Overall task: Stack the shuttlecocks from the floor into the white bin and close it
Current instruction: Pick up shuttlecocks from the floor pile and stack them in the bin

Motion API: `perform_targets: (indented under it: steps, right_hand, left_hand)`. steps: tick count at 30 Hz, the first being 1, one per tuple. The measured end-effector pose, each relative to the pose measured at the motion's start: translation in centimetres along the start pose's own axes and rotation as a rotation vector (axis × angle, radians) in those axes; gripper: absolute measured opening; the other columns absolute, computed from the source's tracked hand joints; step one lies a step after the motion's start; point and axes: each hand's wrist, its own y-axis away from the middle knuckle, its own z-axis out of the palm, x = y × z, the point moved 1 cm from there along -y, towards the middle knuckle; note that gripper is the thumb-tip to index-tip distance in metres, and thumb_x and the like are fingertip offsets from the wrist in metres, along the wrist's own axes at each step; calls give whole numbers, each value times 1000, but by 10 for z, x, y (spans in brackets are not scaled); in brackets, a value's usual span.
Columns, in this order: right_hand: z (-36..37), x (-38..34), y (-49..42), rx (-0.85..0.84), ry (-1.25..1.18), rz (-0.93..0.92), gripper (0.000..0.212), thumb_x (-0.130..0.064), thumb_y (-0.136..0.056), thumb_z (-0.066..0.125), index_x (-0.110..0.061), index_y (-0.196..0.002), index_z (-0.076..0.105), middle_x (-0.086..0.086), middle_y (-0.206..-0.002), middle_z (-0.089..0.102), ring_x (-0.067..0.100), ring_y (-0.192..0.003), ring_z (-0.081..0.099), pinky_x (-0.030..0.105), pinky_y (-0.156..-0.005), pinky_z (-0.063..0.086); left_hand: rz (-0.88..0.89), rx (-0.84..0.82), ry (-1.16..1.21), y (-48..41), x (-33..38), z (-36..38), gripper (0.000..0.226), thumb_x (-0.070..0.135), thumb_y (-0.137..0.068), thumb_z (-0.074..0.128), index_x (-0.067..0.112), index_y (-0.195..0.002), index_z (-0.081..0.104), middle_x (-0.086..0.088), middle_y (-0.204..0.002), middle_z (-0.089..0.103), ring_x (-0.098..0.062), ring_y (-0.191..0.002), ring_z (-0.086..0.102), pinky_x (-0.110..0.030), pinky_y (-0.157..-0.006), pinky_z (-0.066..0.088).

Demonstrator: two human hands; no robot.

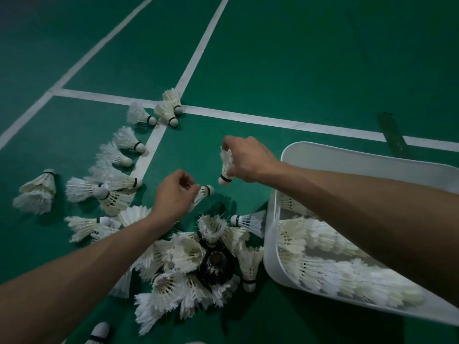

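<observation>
Both forearms reach in from the bottom corners over the green floor (298,70). The left hand (173,194) pinches the feather skirt of one shuttlecock (205,191), its cork pointing away toward the right. The right hand (248,160) has its fingers closed on the feathers of a second shuttlecock (226,167), which hangs cork down, just left of the white bin (347,157).

The bin stands at the right with its open mouth toward the camera. It already holds several long rows of nested shuttlecocks (335,271), so the stacking looks to be well under way. A good deal remains to be done. A tangled heap (183,256) lies between the arms, around a dark object (216,264) I cannot identify, and a loose scatter (116,180) runs up the left to the white court lines (248,117). No lid is in view, so closing is not yet done.

By count there is one bin, and two hands with one shuttlecock in each. At least a dozen single shuttlecocks lie in the scatter, three of them up at the line crossing (165,111), with a short nested stack (37,192) at the far left. The heap and the rows in the bin are too dense to count.
</observation>
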Motion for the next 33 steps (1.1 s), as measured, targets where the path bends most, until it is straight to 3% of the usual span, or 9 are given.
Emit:
perform_targets:
  steps: [5,10,15,17,20,24,27,30,33]
  right_hand:
    - [1,-3,2,-2,-11,-1,42,-17,-84,71,-16,-120,49,12,-110,60,30,-92,58,46,-83,52]
    - [1,-1,4,-5,16,0,45,-22,-82,74,-16,-120,49,12,-108,60,31,-91,57,42,-80,51]
    - [5,-2,1,1,23,-11,42,-20,-83,72,-16,-119,50,11,-110,61,30,-92,57,44,-81,51]
    - [6,-2,0,1,22,-6,41,-19,-83,71,-15,-118,50,11,-109,61,30,-92,58,46,-82,52]
    - [6,0,-1,5,27,1,39,-19,-84,70,-16,-118,50,10,-108,61,29,-91,58,46,-82,52]
    - [7,1,-2,10,28,10,41,-21,-83,71,-16,-117,49,10,-107,61,30,-89,58,47,-81,53]
    - [7,-1,-2,6,43,6,45,-22,-83,72,-15,-119,46,11,-106,61,31,-89,58,47,-81,52]
    - [5,1,-1,12,42,1,54,-18,-82,72,-16,-126,41,12,-104,62,32,-88,58,45,-79,52]
    - [1,1,1,39,-2,-16,58,-13,-82,69,-24,-131,39,11,-99,63,31,-86,58,41,-74,51]
  left_hand:
    - [101,-83,-24,2,3,3,13,9,-90,61,18,-94,53,-2,-87,61,-24,-75,63,-32,-64,49]
    - [217,-381,-244,7,7,10,19,13,-95,53,15,-105,70,-4,-110,69,-17,-94,64,-24,-79,46]
    - [190,-604,-184,13,-6,14,69,47,-83,66,22,-141,38,0,-143,41,-14,-122,49,-31,-101,43]
    - [239,-699,-161,14,-11,11,80,53,-78,69,32,-143,28,7,-147,32,-11,-129,38,-32,-108,35]
    - [301,-777,-157,14,-20,5,74,44,-74,77,35,-133,34,13,-142,34,-8,-129,38,-29,-109,33]
    - [450,-786,-283,14,-22,3,36,32,-79,75,37,-107,53,11,-122,45,-4,-114,46,-10,-91,36]
    - [455,-737,-361,13,-20,7,15,41,-81,71,40,-92,61,6,-114,55,-11,-115,51,-28,-91,44]
    - [431,-643,-386,10,-19,10,27,46,-82,68,24,-97,71,5,-112,61,-13,-111,57,-34,-90,48]
    - [345,-525,-209,7,-16,6,23,43,-84,65,23,-93,73,7,-108,64,-9,-97,60,-35,-86,51]
